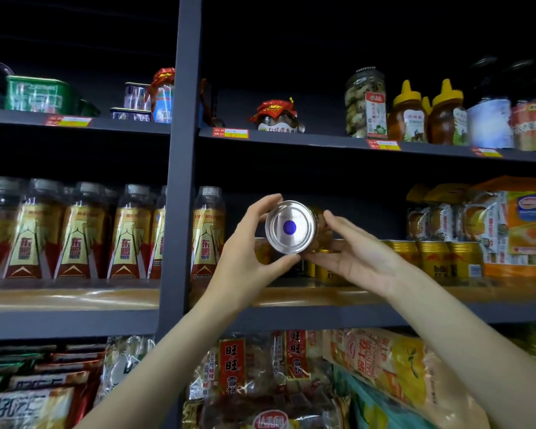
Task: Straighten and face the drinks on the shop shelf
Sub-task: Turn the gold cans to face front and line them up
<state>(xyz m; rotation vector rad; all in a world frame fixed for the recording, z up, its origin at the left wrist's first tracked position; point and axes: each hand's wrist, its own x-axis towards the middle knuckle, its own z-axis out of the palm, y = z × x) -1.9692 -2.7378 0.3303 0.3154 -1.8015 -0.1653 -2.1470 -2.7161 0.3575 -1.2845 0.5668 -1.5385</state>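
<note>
Left hand [248, 243] and right hand [353, 252] pinch round shiny-metal gold can [290, 227], base outward | glossy wooden shelf board [75, 297] | dark shop racking [180, 119]

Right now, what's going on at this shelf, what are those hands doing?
A person is tidying a shop shelf. Both hands hold one gold can in the air in front of the middle shelf, its silver end with a blue dot turned to the camera. The left hand curls round its left side and the right hand cradles it from below right. More gold cans stand behind, and bottled drinks line the shelf to the left.
</note>
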